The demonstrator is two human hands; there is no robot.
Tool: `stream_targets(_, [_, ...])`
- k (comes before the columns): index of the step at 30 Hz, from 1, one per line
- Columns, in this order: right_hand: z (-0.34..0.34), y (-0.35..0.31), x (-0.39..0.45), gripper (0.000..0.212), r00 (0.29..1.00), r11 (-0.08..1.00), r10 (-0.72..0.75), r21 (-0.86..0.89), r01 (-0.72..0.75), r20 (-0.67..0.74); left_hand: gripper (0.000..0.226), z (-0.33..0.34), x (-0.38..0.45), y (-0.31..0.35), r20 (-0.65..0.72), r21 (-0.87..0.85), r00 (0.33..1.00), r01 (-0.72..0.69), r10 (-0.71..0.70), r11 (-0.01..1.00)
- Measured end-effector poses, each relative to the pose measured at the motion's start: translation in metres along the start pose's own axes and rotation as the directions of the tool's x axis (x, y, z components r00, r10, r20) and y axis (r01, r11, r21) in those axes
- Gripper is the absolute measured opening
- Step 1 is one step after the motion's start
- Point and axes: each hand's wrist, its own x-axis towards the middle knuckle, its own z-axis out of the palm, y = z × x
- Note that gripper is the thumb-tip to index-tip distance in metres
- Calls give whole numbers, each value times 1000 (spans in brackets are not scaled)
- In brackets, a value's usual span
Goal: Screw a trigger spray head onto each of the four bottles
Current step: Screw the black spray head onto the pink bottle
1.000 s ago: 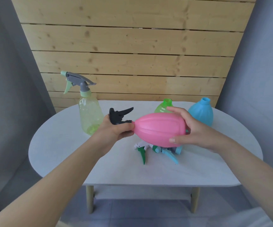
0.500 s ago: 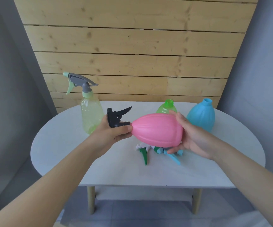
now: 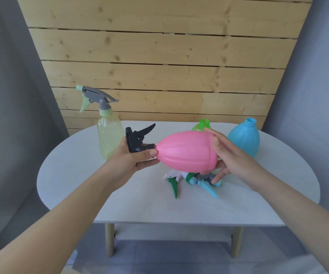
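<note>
I hold a pink bottle [image 3: 185, 151] on its side above the table. My left hand [image 3: 128, 161] grips the black trigger spray head [image 3: 138, 139] sitting at the bottle's neck. My right hand [image 3: 232, 157] wraps around the bottle's base, thumb on the near side and fingers above and below. A pale yellow-green bottle [image 3: 108, 135] stands upright at the back left with a grey and mint spray head [image 3: 94, 95] on it. At the back right stand a green bottle [image 3: 204, 123], mostly hidden, and a blue bottle [image 3: 244, 137], both with open necks.
Under the pink bottle lie two loose spray heads, a white and green one [image 3: 173, 180] and a light blue one [image 3: 205, 182]. The white oval table [image 3: 140, 204] stands before a wooden plank wall [image 3: 159, 76], with grey walls at both sides.
My right hand has shifted its hold around the pink bottle's base, fingers now spread above and below it. The black spray head's trigger points a little higher. The left hand keeps its grip.
</note>
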Motion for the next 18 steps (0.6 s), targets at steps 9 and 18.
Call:
stream_targets(9, [-12,1,2,78,990,993,-8,-118,24,140,67,-5,1,0,31,13,999,9,-10,1000])
stream_targets(18, [0,4,1,85,1000,997,3,-82,-1,29,67,-2,2,-3,-28,21,1000,14,-13,1000])
